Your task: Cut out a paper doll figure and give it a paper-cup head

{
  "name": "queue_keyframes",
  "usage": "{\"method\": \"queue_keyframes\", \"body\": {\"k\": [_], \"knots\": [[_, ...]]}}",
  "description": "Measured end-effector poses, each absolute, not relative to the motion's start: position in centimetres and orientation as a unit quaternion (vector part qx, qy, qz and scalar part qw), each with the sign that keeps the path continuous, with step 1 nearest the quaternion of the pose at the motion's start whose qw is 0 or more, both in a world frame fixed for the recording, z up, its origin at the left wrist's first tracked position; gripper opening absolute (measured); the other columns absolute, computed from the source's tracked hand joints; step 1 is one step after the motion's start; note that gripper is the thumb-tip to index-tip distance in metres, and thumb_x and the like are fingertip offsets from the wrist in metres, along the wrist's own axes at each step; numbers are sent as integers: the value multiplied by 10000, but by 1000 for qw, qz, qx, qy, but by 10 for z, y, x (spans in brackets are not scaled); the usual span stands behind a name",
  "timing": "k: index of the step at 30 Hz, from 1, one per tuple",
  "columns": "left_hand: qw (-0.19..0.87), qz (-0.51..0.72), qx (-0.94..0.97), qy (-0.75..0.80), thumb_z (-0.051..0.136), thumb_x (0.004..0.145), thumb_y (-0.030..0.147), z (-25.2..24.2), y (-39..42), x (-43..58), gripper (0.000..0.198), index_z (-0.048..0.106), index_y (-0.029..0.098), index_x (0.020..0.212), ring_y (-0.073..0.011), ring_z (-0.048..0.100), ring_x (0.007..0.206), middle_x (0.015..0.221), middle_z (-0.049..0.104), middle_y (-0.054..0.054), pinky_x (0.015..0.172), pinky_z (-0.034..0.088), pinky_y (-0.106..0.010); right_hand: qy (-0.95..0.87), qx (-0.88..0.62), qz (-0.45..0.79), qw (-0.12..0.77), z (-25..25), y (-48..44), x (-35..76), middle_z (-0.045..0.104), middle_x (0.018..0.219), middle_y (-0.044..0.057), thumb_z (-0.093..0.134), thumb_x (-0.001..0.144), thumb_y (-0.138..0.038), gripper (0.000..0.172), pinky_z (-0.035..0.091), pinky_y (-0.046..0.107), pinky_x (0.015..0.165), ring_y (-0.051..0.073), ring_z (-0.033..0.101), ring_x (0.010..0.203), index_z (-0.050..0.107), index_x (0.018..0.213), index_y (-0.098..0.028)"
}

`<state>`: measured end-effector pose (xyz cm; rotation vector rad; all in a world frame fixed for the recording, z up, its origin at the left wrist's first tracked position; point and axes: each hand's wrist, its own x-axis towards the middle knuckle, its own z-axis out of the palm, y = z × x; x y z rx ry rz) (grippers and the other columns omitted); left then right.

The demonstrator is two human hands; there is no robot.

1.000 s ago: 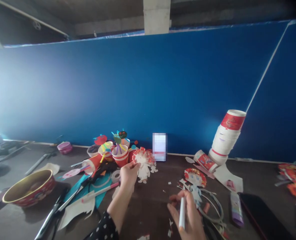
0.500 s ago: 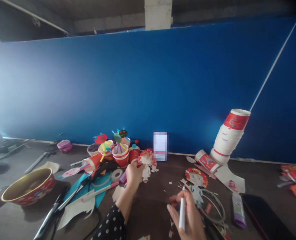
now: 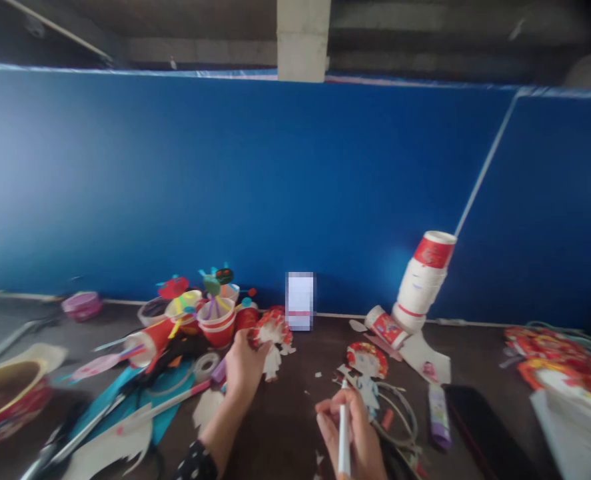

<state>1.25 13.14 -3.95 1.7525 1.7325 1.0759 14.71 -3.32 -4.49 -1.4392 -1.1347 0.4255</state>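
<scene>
My left hand is closed on the edge of a paper doll with a red-and-white cut-paper head and a plain white body. The doll is close to the tabletop near the back wall. My right hand grips a white marker, its tip end pointing away from me. Just past that hand lies a second paper doll, with a red patterned rim of hair, a drawn face and a pale blue body. Small paper scraps lie between the two hands.
Paper cups with coloured insect shapes crowd the back left, near a tape roll and a yellow-rimmed bowl. To the right are a leaning cup stack, a glue stick, a dark phone and coiled cable.
The view has turned right, so things sit further left in it. My left hand still holds the paper doll; my right hand still holds the marker.
</scene>
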Motion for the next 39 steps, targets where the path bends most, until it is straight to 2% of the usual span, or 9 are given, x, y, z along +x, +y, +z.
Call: {"method": "queue_keyframes", "body": {"k": [2, 5, 8, 11, 14, 18, 22, 28, 39], "knots": [[186, 386, 633, 645, 559, 667, 423, -33, 126, 12, 468, 457, 143, 1029, -245, 581, 867, 904, 617, -110, 721, 413, -313, -474, -628, 190, 587, -37, -35, 149, 640, 554, -8, 514, 767, -458, 219, 480, 282, 500, 191, 619, 493, 502, 678, -259], [150, 375, 625, 669, 468, 695, 545, -23, 121, 12, 516, 426, 166, 1044, -285, 549, 942, 986, 580, -127, 718, 419, -357, -447, -652, 182, 585, -17, -35, 164, 623, 522, -12, 375, 844, -469, 289, 440, 238, 431, 154, 587, 432, 497, 730, -232], [153, 367, 614, 681, 442, 703, 562, -15, 116, 13, 533, 401, 177, 1070, -294, 543, 957, 1027, 561, -127, 716, 422, -368, -446, -658, 28, 606, 10, -33, 196, 600, 529, -4, 363, 863, -412, 253, 455, 247, 502, 157, 585, 482, 477, 759, -211], [161, 356, 618, 682, 453, 700, 558, -14, 113, 14, 543, 392, 178, 1083, -294, 547, 952, 1035, 558, -125, 716, 422, -368, -402, -674, -128, 606, 39, -22, 241, 635, 649, 36, 472, 809, -397, 190, 464, 271, 543, 181, 611, 557, 473, 785, -209], [136, 368, 636, 664, 430, 730, 532, -17, 112, 15, 505, 398, 167, 1078, -282, 537, 962, 1024, 555, -125, 704, 421, -353, -341, -680, -205, 617, 66, -5, 286, 634, 861, 107, 566, 731, -395, 264, 447, 340, 672, 245, 614, 769, 445, 863, -201], [105, 389, 643, 651, 391, 774, 476, -22, 114, 13, 405, 424, 172, 1040, -250, 559, 884, 966, 566, -99, 635, 418, -321, -310, -678, -243, 620, 97, 18, 330, 600, 1035, 123, 584, 688, -396, 468, 439, 350, 725, 243, 598, 875, 352, 1045, -202], [76, 416, 651, 631, 389, 786, 447, -27, 117, 12, 355, 445, 171, 1003, -232, 560, 854, 925, 563, -84, 605, 409, -297, -284, -707, -236, 603, 116, 35, 355, 558, 1128, 158, 633, 599, -421, 601, 400, 419, 779, 302, 557, 950, 367, 1085, -190], [38, 451, 660, 600, 396, 791, 424, -34, 119, 12, 308, 455, 183, 973, -219, 563, 821, 870, 557, -63, 600, 405, -288, -285, -734, -181, 589, 131, 51, 377, 616, 1012, 137, 661, 545, -357, 630, 421, 406, 721, 300, 590, 841, 427, 1103, -183], [46, 448, 663, 598, 405, 786, 430, -33, 117, 15, 305, 455, 183, 957, -219, 575, 834, 890, 570, -72, 612, 413, -283, -294, -662, -169, 669, 155, 62, 397, 580, 713, 5, 645, 580, -294, 397, 449, 335, 552, 183, 559, 591, 533, 953, -217]]}}
